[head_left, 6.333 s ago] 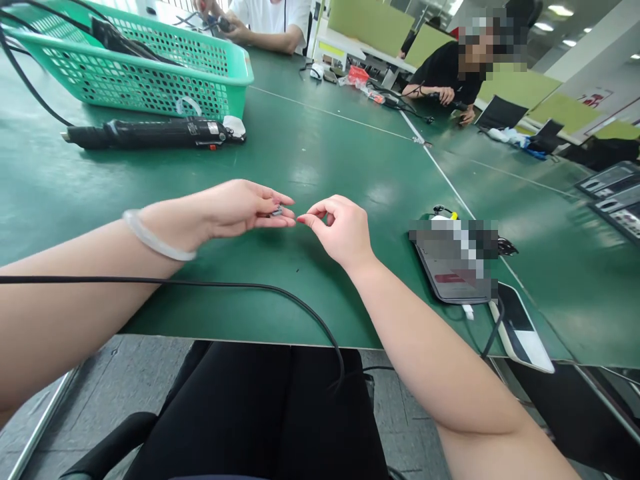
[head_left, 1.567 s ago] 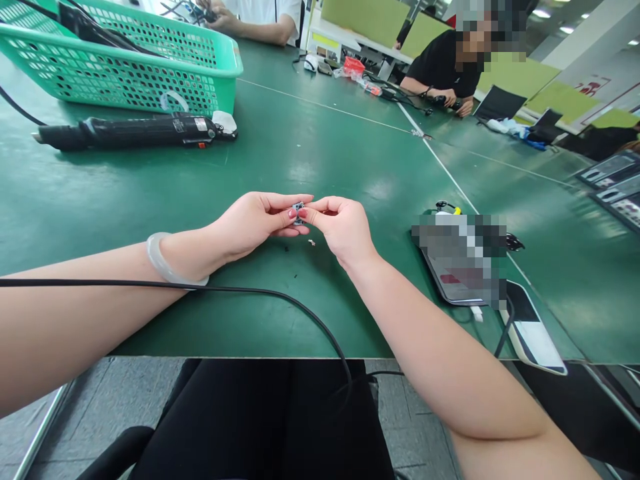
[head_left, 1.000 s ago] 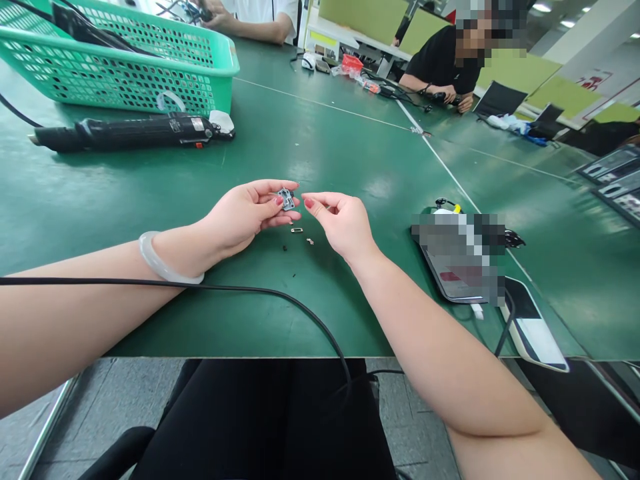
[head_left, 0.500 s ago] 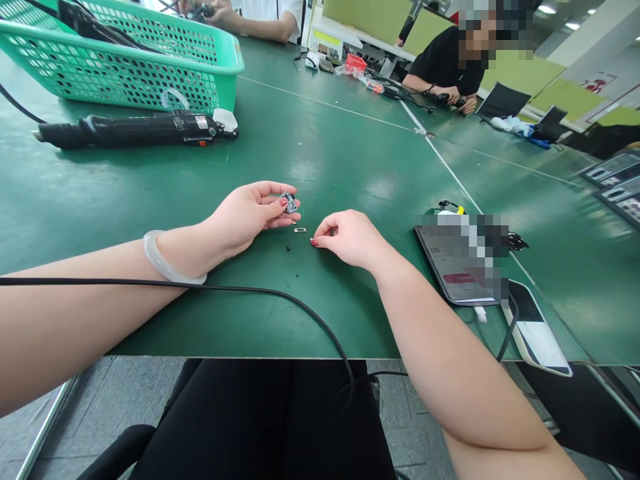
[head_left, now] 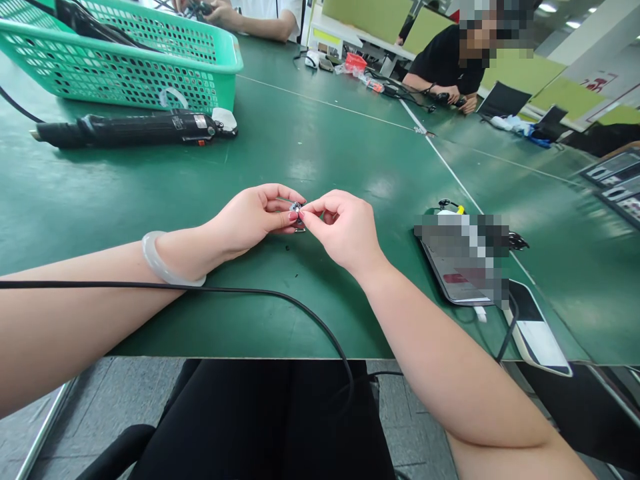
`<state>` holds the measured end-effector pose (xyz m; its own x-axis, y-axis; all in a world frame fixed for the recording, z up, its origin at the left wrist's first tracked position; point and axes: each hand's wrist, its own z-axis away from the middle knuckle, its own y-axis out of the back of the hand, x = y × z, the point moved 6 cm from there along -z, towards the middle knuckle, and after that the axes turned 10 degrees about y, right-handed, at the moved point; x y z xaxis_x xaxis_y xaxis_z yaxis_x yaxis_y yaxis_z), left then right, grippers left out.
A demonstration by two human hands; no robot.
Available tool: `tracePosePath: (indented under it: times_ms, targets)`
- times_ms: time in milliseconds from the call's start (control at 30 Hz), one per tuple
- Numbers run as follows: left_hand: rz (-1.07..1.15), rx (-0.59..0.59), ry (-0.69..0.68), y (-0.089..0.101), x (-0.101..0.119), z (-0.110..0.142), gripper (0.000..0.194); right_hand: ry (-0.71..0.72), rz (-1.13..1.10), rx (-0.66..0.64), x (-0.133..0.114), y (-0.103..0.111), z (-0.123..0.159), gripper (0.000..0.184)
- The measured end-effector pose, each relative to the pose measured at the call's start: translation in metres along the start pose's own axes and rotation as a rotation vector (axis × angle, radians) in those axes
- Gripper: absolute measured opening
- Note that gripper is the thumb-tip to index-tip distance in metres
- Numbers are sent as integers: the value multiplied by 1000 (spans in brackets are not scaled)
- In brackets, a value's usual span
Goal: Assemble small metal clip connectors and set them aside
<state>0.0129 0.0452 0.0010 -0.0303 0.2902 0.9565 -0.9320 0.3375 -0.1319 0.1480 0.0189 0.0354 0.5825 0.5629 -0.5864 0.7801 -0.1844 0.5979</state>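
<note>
Between the thumb and fingers of my left hand (head_left: 255, 213) is a small grey metal part (head_left: 296, 208), partly covered by fingertips. My right hand (head_left: 345, 227) meets it from the right, thumb and forefinger pinched together at the part. Whatever tiny piece the right fingertips pinch, if any, is too small to name. Just under the fingertips lies a small metal rectangular frame (head_left: 299, 231) on the green table (head_left: 240, 327). A tiny black piece (head_left: 287, 248) rests closer to me, with a black speck (head_left: 297, 275) below it.
A black cable (head_left: 235, 289) crosses my left forearm. Far left are a green basket (head_left: 150, 73) and a black electric screwdriver (head_left: 130, 129). A phone-like device (head_left: 455, 267) and a white-and-black device (head_left: 537, 333) lie right. Two people sit across the table.
My right hand has moved up and left from the table to the grey metal part. The left hand has shifted slightly right and still holds that part.
</note>
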Motion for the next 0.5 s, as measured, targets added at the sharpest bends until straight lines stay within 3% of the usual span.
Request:
tracePosePath:
  times_ms: [267, 500]
  targets:
    - [157, -24, 54, 4, -6, -4, 12, 19, -55, 39, 1, 4, 1, 20]
    - [321, 57, 29, 12, -8, -8, 21, 4, 64, -24, 16, -6, -1, 17]
